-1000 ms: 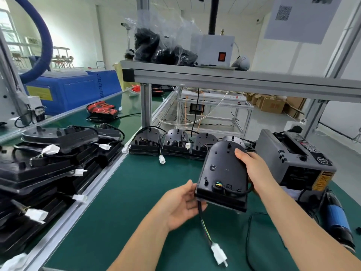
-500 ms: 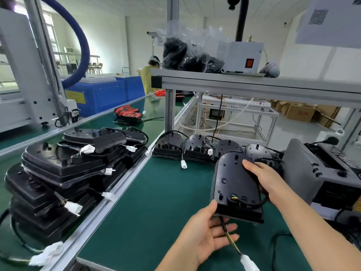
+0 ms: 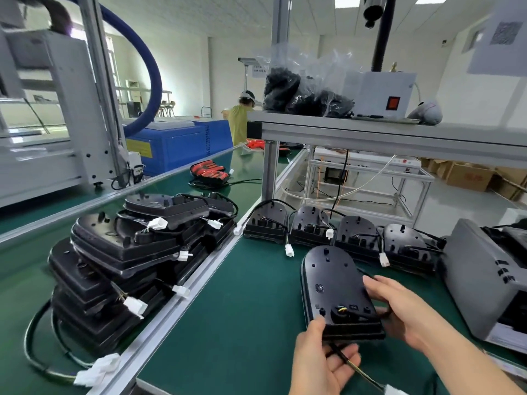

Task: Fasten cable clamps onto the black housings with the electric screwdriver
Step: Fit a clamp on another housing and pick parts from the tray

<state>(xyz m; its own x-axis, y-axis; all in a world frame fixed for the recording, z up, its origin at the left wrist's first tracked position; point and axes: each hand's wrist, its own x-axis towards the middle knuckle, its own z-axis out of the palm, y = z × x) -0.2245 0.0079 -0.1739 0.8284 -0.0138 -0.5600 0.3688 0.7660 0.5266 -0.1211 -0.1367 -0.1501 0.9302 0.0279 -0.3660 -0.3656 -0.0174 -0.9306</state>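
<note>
I hold one black housing (image 3: 333, 286) low over the green mat (image 3: 242, 309), flat side up, rounded end pointing away. My left hand (image 3: 322, 363) grips its near straight edge, thumb on top and fingers below. The housing's black cable (image 3: 353, 366) runs across that palm toward a white plug at the bottom edge. My right hand (image 3: 405, 312) holds the housing's right side, fingers curled round the edge. A coloured wire stub (image 3: 342, 309) shows near the cable exit. No clamp or screwdriver is plainly visible in either hand.
A row of several black housings (image 3: 313, 229) stands at the mat's far edge. A pile of housings (image 3: 128, 252) lies on the left conveyor. A grey machine (image 3: 482, 280) sits at the right. An aluminium shelf (image 3: 370, 135) overhangs, and a black tool (image 3: 373, 7) hangs above.
The housing has come down and nearer to me. My left hand moved from under the cable to grip the housing's near edge. The view swung left.
</note>
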